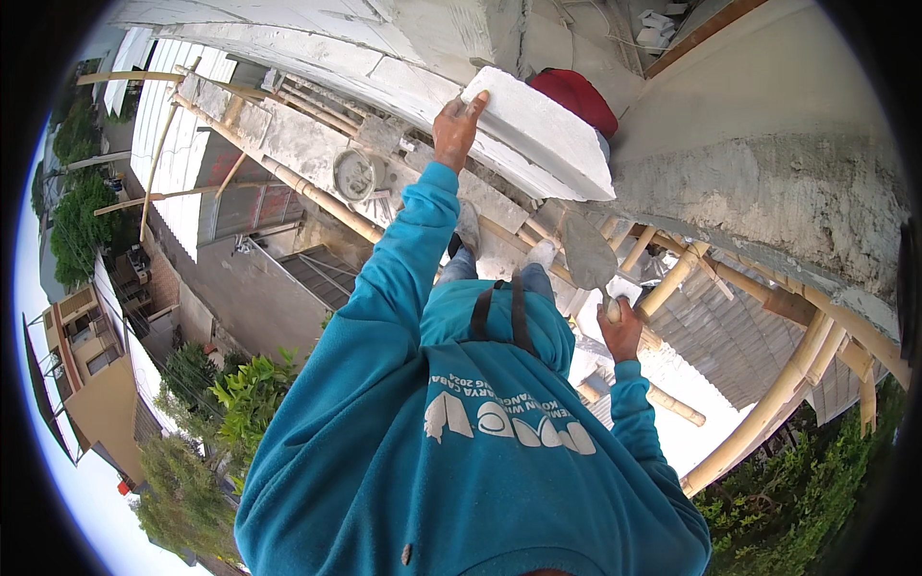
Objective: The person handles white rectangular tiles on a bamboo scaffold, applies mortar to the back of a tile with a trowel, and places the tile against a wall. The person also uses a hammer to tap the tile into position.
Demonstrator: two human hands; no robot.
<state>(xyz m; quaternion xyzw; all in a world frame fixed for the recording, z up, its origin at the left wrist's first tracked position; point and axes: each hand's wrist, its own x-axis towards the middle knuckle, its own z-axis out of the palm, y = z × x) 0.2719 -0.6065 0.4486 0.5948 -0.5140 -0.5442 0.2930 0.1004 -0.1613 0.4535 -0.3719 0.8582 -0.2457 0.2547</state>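
Note:
My left hand [459,132] grips the near-left end of a white building block [547,130], its thumb on the top face and its fingers over the edge. The block lies along the top of a pale block wall [403,82]; how it meets the wall underneath is hidden. Down to the right, my right hand [619,331] is closed round the handle of a trowel [588,252]. The trowel's broad grey blade points away from me, below the block's right end, and looks smeared with mortar.
A round bucket [355,176] with grey mortar stands on the scaffold planks [288,144] at left. Bamboo poles [331,206] edge the planks, with a drop beyond. A red rounded thing [576,99] shows behind the block. A rough rendered wall [768,192] rises at right.

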